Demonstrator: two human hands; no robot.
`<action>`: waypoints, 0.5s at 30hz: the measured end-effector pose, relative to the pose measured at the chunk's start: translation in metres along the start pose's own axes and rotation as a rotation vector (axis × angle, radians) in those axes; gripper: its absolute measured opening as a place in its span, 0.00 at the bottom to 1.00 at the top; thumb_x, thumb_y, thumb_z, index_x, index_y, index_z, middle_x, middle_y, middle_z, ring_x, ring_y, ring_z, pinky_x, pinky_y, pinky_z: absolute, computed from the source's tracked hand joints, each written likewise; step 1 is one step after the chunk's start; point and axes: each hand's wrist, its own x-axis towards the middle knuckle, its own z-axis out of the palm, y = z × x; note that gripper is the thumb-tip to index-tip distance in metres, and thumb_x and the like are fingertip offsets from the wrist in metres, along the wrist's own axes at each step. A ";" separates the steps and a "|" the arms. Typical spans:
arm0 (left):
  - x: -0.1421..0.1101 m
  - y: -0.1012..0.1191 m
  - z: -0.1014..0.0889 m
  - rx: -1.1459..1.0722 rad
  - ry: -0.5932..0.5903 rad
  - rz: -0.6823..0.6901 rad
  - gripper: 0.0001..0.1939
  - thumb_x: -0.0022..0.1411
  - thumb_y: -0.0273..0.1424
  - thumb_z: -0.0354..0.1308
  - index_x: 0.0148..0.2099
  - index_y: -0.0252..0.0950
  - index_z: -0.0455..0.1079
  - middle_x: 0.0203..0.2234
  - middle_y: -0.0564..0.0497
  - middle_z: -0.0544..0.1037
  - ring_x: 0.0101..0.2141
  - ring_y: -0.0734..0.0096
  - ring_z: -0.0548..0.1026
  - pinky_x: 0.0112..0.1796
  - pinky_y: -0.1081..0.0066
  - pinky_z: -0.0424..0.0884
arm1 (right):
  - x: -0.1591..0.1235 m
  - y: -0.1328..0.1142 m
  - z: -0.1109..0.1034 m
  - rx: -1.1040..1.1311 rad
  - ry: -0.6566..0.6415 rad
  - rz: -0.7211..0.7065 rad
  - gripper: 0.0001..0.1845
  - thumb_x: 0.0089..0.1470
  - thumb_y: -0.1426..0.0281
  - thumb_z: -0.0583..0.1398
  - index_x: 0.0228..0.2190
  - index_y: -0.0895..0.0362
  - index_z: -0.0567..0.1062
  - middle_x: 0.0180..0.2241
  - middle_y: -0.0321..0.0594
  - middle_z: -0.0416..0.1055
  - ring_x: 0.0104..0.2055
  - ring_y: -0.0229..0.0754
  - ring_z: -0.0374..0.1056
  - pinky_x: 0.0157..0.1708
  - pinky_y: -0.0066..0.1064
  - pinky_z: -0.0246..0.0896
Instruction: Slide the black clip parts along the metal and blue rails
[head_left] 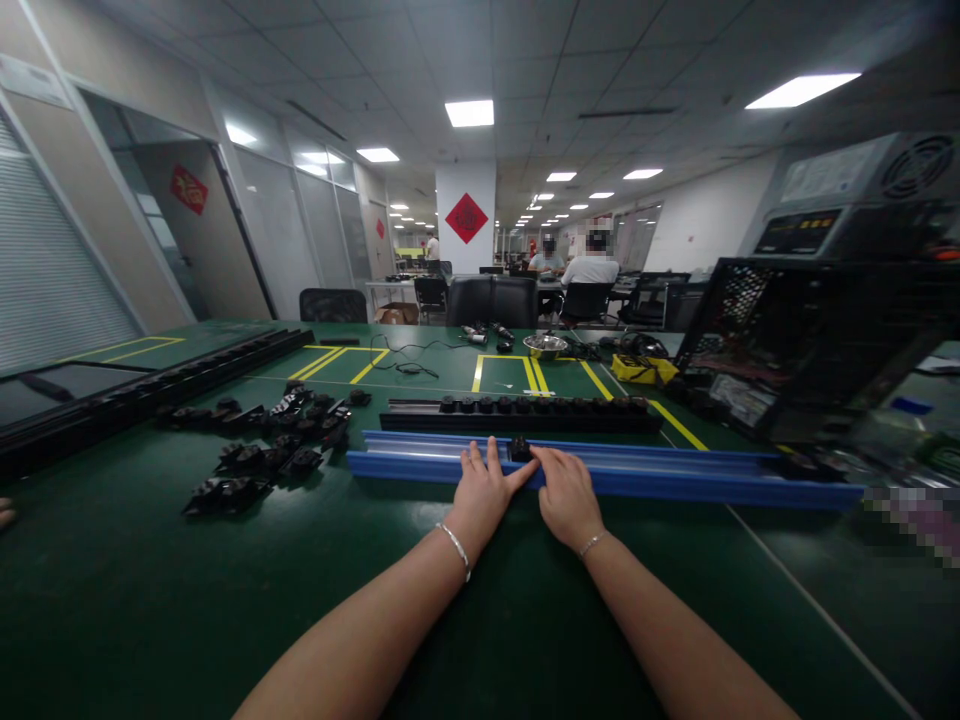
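A long blue rail (675, 484) with a channel along it lies crosswise on the green table. In its channel sits a small black block-like part (519, 449). My left hand (481, 492) rests over the rail's front wall, fingers spread, its thumb stretched toward the block. My right hand (570, 500) is bent over the same wall just to the right, its index fingertip at the block and its thumb low against the rail's outer side. Behind the blue rail lies a black rail (405, 421) carrying a row of round black parts.
Loose black parts (300, 430) lie in a heap at the left. Beyond them runs a long black rail (187, 375). An open computer case (720, 330) stands at the right, near a yellow item (643, 370) and a metal bowl (546, 345). People sit farther back.
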 end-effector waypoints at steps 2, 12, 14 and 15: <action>0.000 0.000 0.000 -0.018 -0.010 -0.005 0.33 0.65 0.27 0.43 0.64 0.60 0.34 0.58 0.36 0.62 0.54 0.48 0.66 0.47 0.46 0.65 | 0.000 -0.001 0.000 0.000 -0.023 -0.012 0.30 0.45 0.81 0.49 0.52 0.61 0.66 0.50 0.45 0.68 0.54 0.43 0.57 0.57 0.39 0.44; 0.009 0.002 -0.006 -0.081 -0.075 -0.068 0.31 0.65 0.25 0.41 0.65 0.54 0.41 0.59 0.35 0.60 0.53 0.48 0.68 0.47 0.45 0.65 | 0.000 -0.001 0.002 -0.068 -0.053 -0.029 0.31 0.46 0.78 0.50 0.54 0.59 0.64 0.53 0.42 0.67 0.58 0.42 0.54 0.59 0.39 0.39; 0.011 0.003 -0.010 -0.095 -0.098 -0.093 0.31 0.64 0.24 0.41 0.65 0.55 0.41 0.59 0.35 0.60 0.52 0.48 0.68 0.46 0.44 0.65 | 0.000 -0.001 0.002 -0.098 -0.037 0.003 0.31 0.47 0.77 0.50 0.55 0.59 0.63 0.54 0.42 0.65 0.59 0.43 0.53 0.60 0.41 0.36; 0.012 0.004 -0.011 -0.104 -0.111 -0.102 0.31 0.64 0.24 0.41 0.65 0.56 0.42 0.59 0.35 0.61 0.52 0.48 0.69 0.45 0.44 0.65 | -0.001 -0.001 0.002 -0.120 -0.024 0.033 0.32 0.47 0.76 0.51 0.55 0.58 0.62 0.56 0.41 0.64 0.59 0.43 0.52 0.61 0.42 0.34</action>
